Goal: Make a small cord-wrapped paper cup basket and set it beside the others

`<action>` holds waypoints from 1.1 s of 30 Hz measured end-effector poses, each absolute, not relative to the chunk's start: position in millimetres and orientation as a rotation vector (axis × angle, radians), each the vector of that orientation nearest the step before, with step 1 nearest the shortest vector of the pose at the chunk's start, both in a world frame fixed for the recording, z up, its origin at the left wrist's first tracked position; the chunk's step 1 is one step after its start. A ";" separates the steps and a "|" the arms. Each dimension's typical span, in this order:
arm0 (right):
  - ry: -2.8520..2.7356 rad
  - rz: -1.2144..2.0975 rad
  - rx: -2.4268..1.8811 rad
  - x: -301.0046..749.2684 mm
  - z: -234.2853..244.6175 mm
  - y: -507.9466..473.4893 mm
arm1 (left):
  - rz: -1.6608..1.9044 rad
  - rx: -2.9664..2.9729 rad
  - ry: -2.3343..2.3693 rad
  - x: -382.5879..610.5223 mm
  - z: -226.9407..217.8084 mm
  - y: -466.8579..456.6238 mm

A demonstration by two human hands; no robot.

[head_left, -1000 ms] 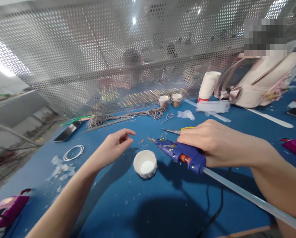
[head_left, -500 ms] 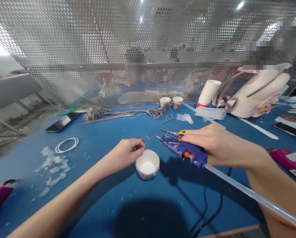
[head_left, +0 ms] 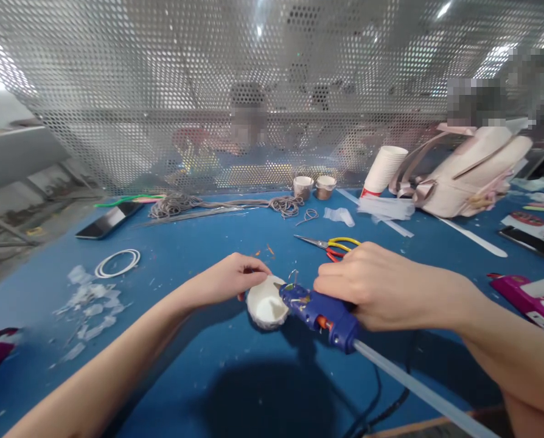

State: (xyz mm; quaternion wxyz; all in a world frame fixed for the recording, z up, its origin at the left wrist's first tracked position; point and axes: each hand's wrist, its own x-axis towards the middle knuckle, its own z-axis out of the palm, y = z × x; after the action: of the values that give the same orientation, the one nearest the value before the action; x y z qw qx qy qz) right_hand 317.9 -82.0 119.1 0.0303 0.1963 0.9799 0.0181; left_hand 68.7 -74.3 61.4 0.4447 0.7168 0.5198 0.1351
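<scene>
My right hand [head_left: 372,286] grips a blue hot glue gun [head_left: 320,311] with a clear glue stick trailing out of its back. The gun's nozzle touches the rim of a small white cup [head_left: 266,303] lying on the blue table [head_left: 199,365]. My left hand [head_left: 229,280] is closed on the cup's far left rim, tilting it toward the nozzle.
Yellow-handled scissors [head_left: 333,244] lie just behind my right hand. Grey cord [head_left: 208,207], two small wrapped cups [head_left: 313,186], a stack of paper cups [head_left: 384,169] and a pink backpack [head_left: 473,173] line the back by a perforated metal screen. A phone [head_left: 103,222], a white ring [head_left: 114,263], another glue gun [head_left: 527,295].
My right hand has brought the glue gun left and nearer, onto the cup. My left hand went from open above the table to gripping the cup's rim.
</scene>
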 end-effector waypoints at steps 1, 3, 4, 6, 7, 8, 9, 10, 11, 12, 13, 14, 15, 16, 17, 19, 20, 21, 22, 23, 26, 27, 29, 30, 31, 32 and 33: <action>2.992 0.067 0.585 313.4 119.9 -83.1 | 0.338 1.747 1.273 68.2 60.4 -73.9; 2.937 0.110 0.544 304.1 121.0 -84.6 | 0.353 1.705 1.254 67.8 58.6 -73.3; 2.918 0.142 0.522 299.6 121.2 -85.0 | 0.359 1.684 1.249 67.8 57.9 -73.2; 2.893 0.221 0.473 291.6 121.3 -85.3 | 0.369 1.646 1.247 68.0 56.9 -73.3; 2.885 0.258 0.448 288.1 121.2 -85.4 | 0.375 1.628 1.251 68.1 56.5 -73.6; 2.874 0.288 0.427 285.1 121.3 -85.6 | 0.379 1.611 1.255 68.2 56.0 -73.8; 2.857 0.313 0.411 282.3 121.5 -85.8 | 0.382 1.597 1.256 68.2 55.5 -74.1; 2.835 0.332 0.400 279.8 121.9 -86.1 | 0.385 1.585 1.250 68.3 54.9 -74.3; 2.810 0.346 0.391 277.5 122.3 -86.6 | 0.387 1.574 1.243 68.3 54.3 -74.5; 2.784 0.357 0.383 275.4 122.7 -87.2 | 0.389 1.564 1.232 68.3 53.6 -74.6; 2.759 0.367 0.373 273.5 122.9 -87.8 | 0.392 1.556 1.220 68.2 52.9 -74.7; 2.739 0.376 0.359 271.8 122.9 -88.4 | 0.396 1.549 1.209 68.2 52.3 -74.7; 2.726 0.386 0.341 270.5 122.5 -89.0 | 0.401 1.541 1.202 68.2 51.8 -74.8; 2.720 0.401 0.323 269.6 121.8 -89.5 | 0.404 1.533 1.196 68.3 51.5 -75.0; 2.723 0.425 0.306 269.2 120.9 -90.0 | 0.407 1.526 1.192 68.4 51.4 -75.2; 2.741 0.482 0.283 269.5 118.6 -90.7 | 0.419 1.511 1.190 69.0 51.7 -75.8; 2.749 0.510 0.281 270.3 117.5 -91.0 | 0.424 1.505 1.193 69.4 52.1 -76.1; 2.756 0.532 0.285 271.2 116.4 -91.2 | 0.428 1.501 1.196 69.9 52.5 -76.4; 2.761 0.549 0.291 272.1 115.5 -91.3 | 0.432 1.500 1.199 70.3 52.8 -76.5; 2.765 0.561 0.296 273.0 114.7 -91.4 | 0.433 1.500 1.200 70.8 53.1 -76.6; 2.782 0.591 0.274 274.0 112.9 -91.3 | 0.426 1.503 1.195 71.6 53.3 -76.3; 2.789 0.598 0.255 273.9 112.4 -91.2 | 0.425 1.504 1.194 71.6 53.2 -76.2; 2.799 0.603 0.228 273.2 111.7 -91.3 | 0.426 1.504 1.192 71.4 52.8 -76.1; 2.798 0.603 0.225 273.0 111.6 -91.4 | 0.429 1.503 1.192 71.3 52.7 -76.1; 2.791 0.599 0.233 272.8 111.7 -91.6 | 0.433 1.502 1.192 71.2 52.7 -76.2; 2.779 0.595 0.251 272.9 111.9 -91.9 | 0.435 1.501 1.191 71.2 52.9 -76.5; 2.766 0.594 0.272 273.1 112.2 -92.4 | 0.436 1.499 1.191 71.3 53.3 -76.7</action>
State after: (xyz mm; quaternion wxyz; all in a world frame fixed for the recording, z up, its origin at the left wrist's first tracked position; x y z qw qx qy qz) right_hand 273.1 -92.4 112.2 0.1492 0.0948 0.9623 0.2068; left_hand 71.3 -76.7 53.3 0.5555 0.6347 0.5044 0.1847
